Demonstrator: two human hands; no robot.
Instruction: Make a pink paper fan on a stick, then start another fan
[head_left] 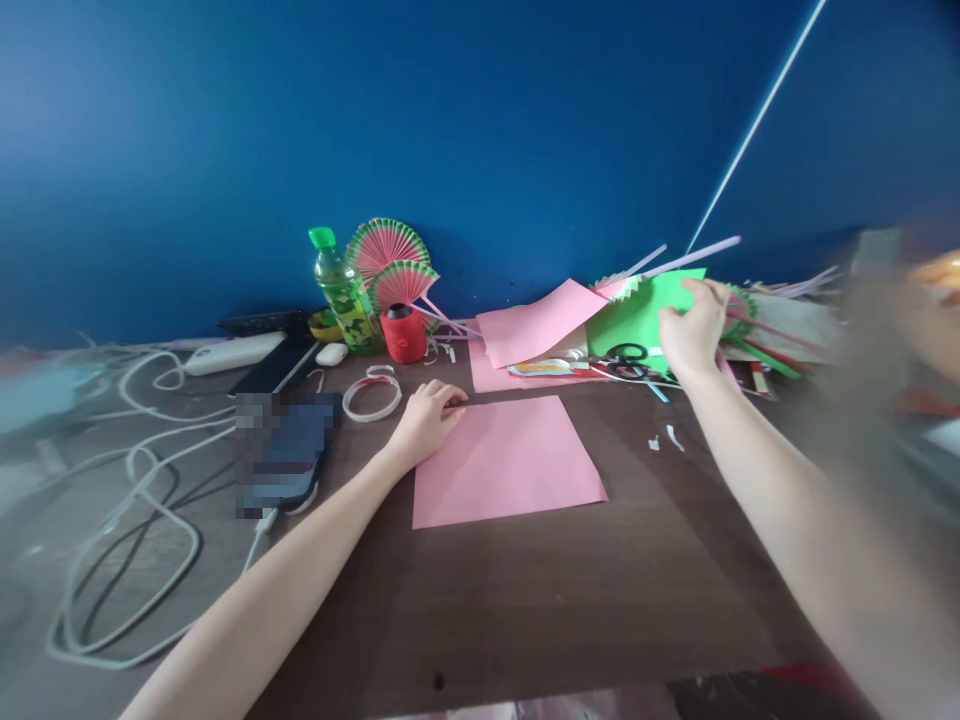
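A pink paper sheet (506, 460) lies flat on the dark wooden table (570, 600). My left hand (429, 420) rests on its upper left corner, fingers curled down onto the paper edge. My right hand (694, 330) reaches to the back right, and its fingers grip the edge of a green paper sheet (637, 320) in a pile of coloured papers. Black-handled scissors (628, 362) lie just left of that hand.
More pink sheets (536, 320), pleated paper fans (390, 262), a green bottle (341, 292), a red can (403, 335) and a tape ring (372, 397) line the back. A phone (289, 455) and white cables (142, 470) lie left. Blue wall behind.
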